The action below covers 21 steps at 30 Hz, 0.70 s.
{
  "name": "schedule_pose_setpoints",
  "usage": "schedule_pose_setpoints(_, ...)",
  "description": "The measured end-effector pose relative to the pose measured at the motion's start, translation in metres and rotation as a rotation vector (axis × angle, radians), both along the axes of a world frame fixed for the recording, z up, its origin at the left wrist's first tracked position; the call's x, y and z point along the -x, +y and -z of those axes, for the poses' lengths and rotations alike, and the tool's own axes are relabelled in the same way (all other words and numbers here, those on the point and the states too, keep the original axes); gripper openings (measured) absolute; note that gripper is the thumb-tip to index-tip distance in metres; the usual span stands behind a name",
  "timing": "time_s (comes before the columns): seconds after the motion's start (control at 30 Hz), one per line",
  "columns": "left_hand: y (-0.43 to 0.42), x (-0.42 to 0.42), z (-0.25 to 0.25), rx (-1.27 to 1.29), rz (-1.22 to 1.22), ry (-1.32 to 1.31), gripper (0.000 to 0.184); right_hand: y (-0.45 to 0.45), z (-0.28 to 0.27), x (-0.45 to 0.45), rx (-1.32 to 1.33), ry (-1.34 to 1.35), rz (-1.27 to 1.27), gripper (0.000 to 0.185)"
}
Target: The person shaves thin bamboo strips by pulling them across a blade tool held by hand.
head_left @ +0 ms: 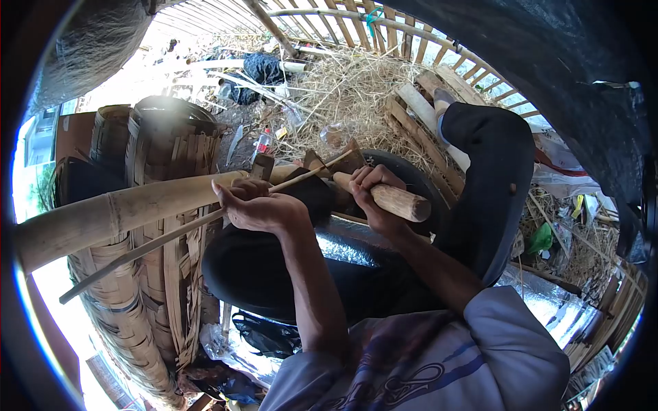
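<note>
My left hand [257,207] is closed around a long, thin bamboo strip [147,248], palm turned up. The strip slants from the lower left, through the fingers, to the brown pieces beyond my knee. In my right hand [375,195] is the thick wooden handle [404,203] of what looks like a knife, its butt end towards me. Its blade is hard to make out among the dark brown shapes near the strip's far end. Behind my left hand lies a thick bamboo pole [147,203], running in from the left.
Tall woven bamboo baskets [123,301] stand at my left. Straw [363,89] and loose planks [428,140] cover the ground ahead, with a small bottle [264,140] and black plastic [264,68] among them. A slatted bamboo fence [384,31] closes the far side. My bent leg [483,185] is at the right.
</note>
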<state>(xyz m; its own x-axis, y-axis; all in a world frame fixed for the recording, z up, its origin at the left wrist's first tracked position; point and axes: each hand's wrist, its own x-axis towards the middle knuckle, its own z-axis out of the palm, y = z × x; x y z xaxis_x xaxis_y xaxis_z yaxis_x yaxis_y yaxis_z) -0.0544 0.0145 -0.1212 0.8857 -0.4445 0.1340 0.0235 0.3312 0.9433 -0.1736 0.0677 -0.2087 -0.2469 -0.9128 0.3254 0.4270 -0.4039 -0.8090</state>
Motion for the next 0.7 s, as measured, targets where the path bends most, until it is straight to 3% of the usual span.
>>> schedule_pose_setpoints(0.07,-0.004,-0.001,0.001,0.022,0.024,-0.004,0.045,-0.002,0.003,0.003,-0.029,0.073,0.048,0.019)
schedule_pose_setpoints(0.13,-0.004,0.000,0.002,0.057,0.028,-0.029,0.048,0.003,-0.023,0.008,0.053,-0.094,-0.094,0.018)
schedule_pose_setpoints(0.17,-0.005,0.005,-0.001,0.024,0.021,-0.040,0.048,0.003,-0.024,0.007,0.082,-0.047,-0.081,0.018)
schedule_pose_setpoints(0.27,-0.004,0.005,0.000,0.037,0.072,-0.047,0.047,0.000,0.027,-0.002,-0.035,0.069,-0.059,0.018)
schedule_pose_setpoints(0.33,-0.006,0.002,0.001,0.060,0.060,-0.031,0.047,-0.007,0.029,0.000,-0.078,0.009,-0.055,0.019)
schedule_pose_setpoints(0.47,-0.009,0.005,-0.001,0.051,0.051,0.020,0.047,-0.003,0.003,0.006,0.093,-0.031,-0.041,0.018)
schedule_pose_setpoints(0.57,-0.008,0.007,0.000,0.064,0.070,-0.016,0.046,-0.001,0.031,-0.001,0.111,0.042,-0.015,0.017)
schedule_pose_setpoints(0.63,-0.008,0.008,0.001,0.072,0.079,-0.016,0.046,-0.005,0.056,-0.005,-0.104,0.091,-0.054,0.017)
schedule_pose_setpoints(0.7,-0.012,0.008,0.001,0.080,0.085,-0.024,0.046,-0.013,0.058,-0.001,-0.108,0.064,-0.018,0.017)
